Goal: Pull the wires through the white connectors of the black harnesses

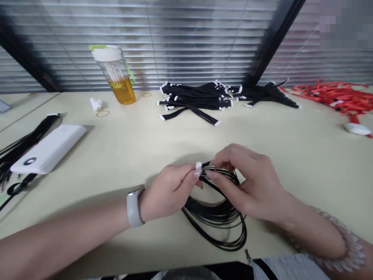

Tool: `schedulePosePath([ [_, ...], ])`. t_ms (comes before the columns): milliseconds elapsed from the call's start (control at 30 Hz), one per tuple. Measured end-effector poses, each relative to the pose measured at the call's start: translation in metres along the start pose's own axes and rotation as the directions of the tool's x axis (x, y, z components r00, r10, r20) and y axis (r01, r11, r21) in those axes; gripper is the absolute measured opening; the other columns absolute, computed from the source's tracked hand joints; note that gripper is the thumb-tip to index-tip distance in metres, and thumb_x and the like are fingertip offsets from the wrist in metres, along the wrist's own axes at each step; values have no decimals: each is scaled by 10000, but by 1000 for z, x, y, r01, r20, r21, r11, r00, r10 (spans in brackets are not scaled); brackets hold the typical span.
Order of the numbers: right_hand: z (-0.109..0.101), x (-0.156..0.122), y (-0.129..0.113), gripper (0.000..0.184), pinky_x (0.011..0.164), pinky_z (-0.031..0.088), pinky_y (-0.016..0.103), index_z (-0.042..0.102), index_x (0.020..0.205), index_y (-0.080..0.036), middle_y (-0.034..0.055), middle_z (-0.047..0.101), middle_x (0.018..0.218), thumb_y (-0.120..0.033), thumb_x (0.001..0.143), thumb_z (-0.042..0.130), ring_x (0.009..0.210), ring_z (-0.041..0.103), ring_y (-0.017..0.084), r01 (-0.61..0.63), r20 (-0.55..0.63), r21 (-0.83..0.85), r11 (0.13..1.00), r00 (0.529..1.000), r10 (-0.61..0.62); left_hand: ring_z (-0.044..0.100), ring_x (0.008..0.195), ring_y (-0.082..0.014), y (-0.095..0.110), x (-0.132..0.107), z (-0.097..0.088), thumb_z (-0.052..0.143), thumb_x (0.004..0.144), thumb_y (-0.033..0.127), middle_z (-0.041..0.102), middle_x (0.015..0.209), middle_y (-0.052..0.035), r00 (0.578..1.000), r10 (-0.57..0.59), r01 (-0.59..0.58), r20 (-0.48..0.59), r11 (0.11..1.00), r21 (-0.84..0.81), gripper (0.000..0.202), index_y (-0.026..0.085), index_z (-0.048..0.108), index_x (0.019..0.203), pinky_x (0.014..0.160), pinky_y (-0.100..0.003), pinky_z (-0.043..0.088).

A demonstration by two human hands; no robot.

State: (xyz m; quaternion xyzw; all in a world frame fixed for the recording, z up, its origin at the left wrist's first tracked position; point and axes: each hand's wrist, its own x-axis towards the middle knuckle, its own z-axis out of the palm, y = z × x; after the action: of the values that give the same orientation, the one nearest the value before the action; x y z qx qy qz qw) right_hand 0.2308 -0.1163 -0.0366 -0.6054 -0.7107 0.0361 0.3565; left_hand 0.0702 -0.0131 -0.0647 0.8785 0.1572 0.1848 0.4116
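Note:
A looped bundle of thin black wires, a wire harness (214, 212), hangs below and between my hands over the table. My left hand (175, 188) is closed on its white connector (199, 165), pinching it between thumb and fingers. Close by on the right, my right hand (250, 182) pinches the black wires just beside that connector, thumb in front and fingers curled behind. The far part of the loop passes behind my right fingers and is partly hidden.
Black cables with white connectors (195, 99) lie in piles at the back, with red cables (335, 97) to their right. A bottle of amber liquid (122, 87) stands back left. A white power bank (51, 149) lies left beside more black cables (32, 136).

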Motion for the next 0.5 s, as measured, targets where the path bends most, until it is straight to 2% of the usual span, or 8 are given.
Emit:
schedulePosePath([
  [67, 3, 1, 5, 388, 779, 466, 324, 516, 1121, -158, 84, 627, 998, -289, 776, 636, 923, 572, 188, 55, -13, -33, 998, 998, -55, 471, 505, -95, 0, 0, -1, 287, 952, 317, 554, 589, -3, 1000, 12, -11, -14, 998, 64, 373, 161, 514, 702, 504, -222, 362],
  [133, 3, 2, 8, 555, 789, 489, 320, 435, 1288, -163, 81, 640, 1041, -301, 791, 638, 922, 598, 172, 8, 75, 78, 997, 997, -14, 453, 484, -100, -2, 2, -5, 273, 951, 339, 535, 567, -2, 999, 9, -3, -35, 986, 166, 384, 164, 490, 688, 488, -229, 337],
  [233, -6, 2, 4, 489, 608, 508, 248, 513, 1252, -211, 16, 676, 826, -264, 787, 656, 677, 621, 120, -199, 97, 316, 928, 979, 177, 502, 521, -123, -10, 11, -19, 252, 951, 379, 557, 590, -14, 994, -31, 64, -107, 946, 319, 405, 164, 552, 784, 543, -243, 364],
  [300, -16, -1, -4, 417, 567, 518, 232, 587, 1161, -265, 0, 685, 783, -234, 758, 690, 642, 636, 121, -228, 42, 455, 861, 971, 235, 545, 593, -152, -19, 21, -33, 274, 941, 398, 595, 650, -37, 977, -85, 160, -195, 899, 409, 401, 167, 581, 823, 606, -266, 383],
  [333, -22, -3, -9, 391, 587, 534, 234, 605, 1126, -299, -9, 692, 788, -199, 757, 687, 661, 650, 126, -181, 5, 497, 848, 979, 206, 564, 647, -168, -25, 27, -41, 289, 934, 383, 624, 717, -53, 963, -121, 217, -239, 874, 434, 382, 169, 584, 820, 635, -276, 385],
  [400, -31, -8, -18, 405, 682, 565, 268, 614, 1105, -362, -23, 700, 799, -127, 777, 644, 733, 671, 142, 13, -95, 480, 877, 995, 38, 574, 726, -195, -38, 37, -57, 299, 922, 384, 644, 793, -77, 924, -221, 344, -313, 837, 425, 382, 166, 584, 788, 677, -294, 383],
  [433, -35, -12, -21, 399, 727, 570, 295, 623, 1087, -369, -14, 704, 826, -108, 786, 617, 795, 676, 163, 106, -131, 409, 906, 990, -57, 572, 733, -199, -45, 41, -65, 310, 914, 404, 642, 786, -78, 905, -261, 387, -336, 835, 392, 394, 165, 584, 764, 684, -295, 382],
  [500, -38, -20, -25, 308, 748, 576, 310, 648, 1043, -357, 9, 710, 861, -172, 800, 609, 858, 677, 196, 217, -107, 218, 952, 974, -198, 560, 694, -199, -55, 48, -78, 312, 904, 457, 627, 728, -82, 873, -280, 430, -398, 829, 359, 445, 155, 585, 722, 665, -296, 379],
])
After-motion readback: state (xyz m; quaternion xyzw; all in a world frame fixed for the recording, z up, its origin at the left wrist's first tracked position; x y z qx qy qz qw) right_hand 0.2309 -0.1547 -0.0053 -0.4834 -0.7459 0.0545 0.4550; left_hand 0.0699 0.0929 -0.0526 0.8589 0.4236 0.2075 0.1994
